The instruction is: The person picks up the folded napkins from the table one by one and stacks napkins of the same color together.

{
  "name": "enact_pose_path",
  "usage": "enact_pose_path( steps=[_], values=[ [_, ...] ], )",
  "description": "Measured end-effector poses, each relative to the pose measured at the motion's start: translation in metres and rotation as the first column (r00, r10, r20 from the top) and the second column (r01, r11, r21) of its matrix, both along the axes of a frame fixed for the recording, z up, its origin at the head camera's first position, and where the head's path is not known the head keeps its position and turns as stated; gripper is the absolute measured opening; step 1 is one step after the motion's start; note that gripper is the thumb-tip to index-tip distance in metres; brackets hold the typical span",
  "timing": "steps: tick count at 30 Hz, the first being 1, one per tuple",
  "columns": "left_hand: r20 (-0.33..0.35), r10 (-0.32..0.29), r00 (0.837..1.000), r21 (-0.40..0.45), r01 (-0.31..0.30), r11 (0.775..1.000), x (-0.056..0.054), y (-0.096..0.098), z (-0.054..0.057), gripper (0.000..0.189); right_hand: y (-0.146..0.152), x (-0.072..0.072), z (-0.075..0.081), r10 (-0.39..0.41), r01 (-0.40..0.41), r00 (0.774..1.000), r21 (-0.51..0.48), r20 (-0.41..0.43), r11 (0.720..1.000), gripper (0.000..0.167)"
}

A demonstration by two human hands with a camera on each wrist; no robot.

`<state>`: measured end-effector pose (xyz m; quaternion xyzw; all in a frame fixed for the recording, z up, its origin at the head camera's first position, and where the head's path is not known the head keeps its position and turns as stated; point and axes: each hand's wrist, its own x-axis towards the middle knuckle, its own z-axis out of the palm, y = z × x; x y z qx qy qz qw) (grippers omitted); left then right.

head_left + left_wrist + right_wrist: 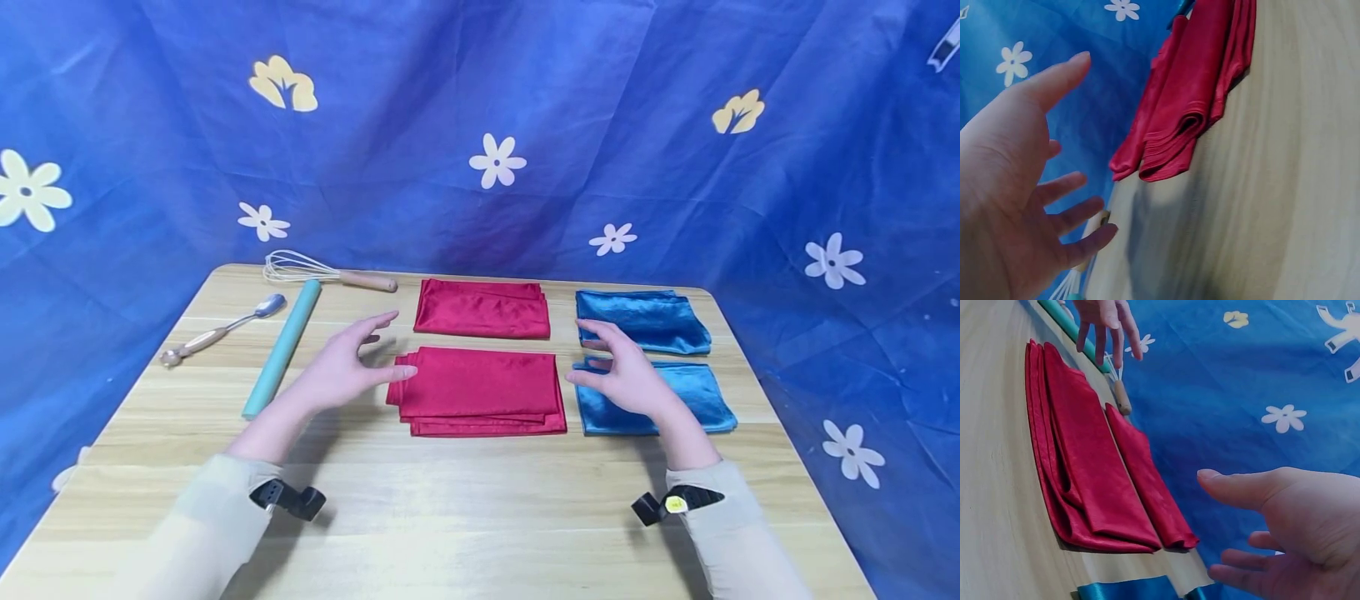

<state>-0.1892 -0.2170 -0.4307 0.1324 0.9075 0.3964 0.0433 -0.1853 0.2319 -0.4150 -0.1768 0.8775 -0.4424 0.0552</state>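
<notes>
Two folded red satin cloths lie one behind the other mid-table: the front red cloth (483, 383) shows several layers, and the back red cloth (480, 310) is narrower. To their right are two folded blue cloths, the back blue cloth (652, 321) and the front blue cloth (690, 396). My left hand (348, 367) hovers by the front red cloth's left end, fingers spread and holding nothing. Above the blue cloths, my right hand (626, 371) is likewise spread, its palm facing left. In the right wrist view a gap shows between the right hand (1297, 531) and the red cloths.
A teal rod (283, 350) lies left of my left hand. Beyond it are a spoon (225, 329) with a pale handle and a whisk (330, 273) near the back edge. A blue flowered curtain (420, 125) hangs behind the wooden table (450, 517).
</notes>
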Motion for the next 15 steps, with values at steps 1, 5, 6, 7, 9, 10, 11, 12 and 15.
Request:
enact_pose_path(
  steps=[1,5,6,7,9,10,11,12,15],
  values=[
    [0.003,0.0,1.0,0.013,0.0,1.0,-0.002,0.0,-0.003,0.104,-0.001,-0.002,-0.002,0.003,-0.003,1.0,-0.012,0.01,1.0,0.081],
    [0.016,0.002,1.0,0.05,-0.002,0.999,-0.007,0.003,-0.012,0.099,-0.006,-0.008,-0.011,0.006,-0.003,0.999,-0.063,0.05,0.998,0.082],
    [0.022,0.001,1.0,0.059,-0.003,0.998,-0.008,0.003,-0.014,0.098,-0.007,-0.01,-0.014,0.005,-0.001,0.998,-0.072,0.062,0.997,0.082],
    [0.028,0.001,1.0,0.07,-0.003,0.998,-0.008,0.004,-0.015,0.098,-0.008,-0.012,-0.017,0.006,-0.001,0.998,-0.075,0.069,0.997,0.082],
    [0.037,0.001,0.999,0.081,-0.004,0.997,-0.009,0.006,-0.019,0.096,-0.01,-0.015,-0.021,0.008,-0.001,0.996,-0.082,0.084,0.997,0.082],
    [0.037,0.002,0.999,0.084,-0.005,0.996,-0.01,0.006,-0.021,0.094,-0.011,-0.016,-0.023,0.008,0.0,0.996,-0.087,0.094,0.996,0.082],
    [0.036,0.004,0.999,0.083,-0.007,0.997,-0.01,0.007,-0.023,0.092,-0.012,-0.017,-0.025,0.009,0.0,0.995,-0.09,0.102,0.996,0.082],
    [0.037,0.005,0.999,0.082,-0.008,0.997,-0.01,0.008,-0.024,0.09,-0.013,-0.018,-0.028,0.014,-0.004,0.994,-0.092,0.104,0.996,0.082],
    [0.03,0.016,0.999,0.063,-0.018,0.998,-0.011,0.01,-0.027,0.084,-0.015,-0.019,-0.033,0.012,-0.002,0.993,-0.086,0.115,0.996,0.081]
  ],
)
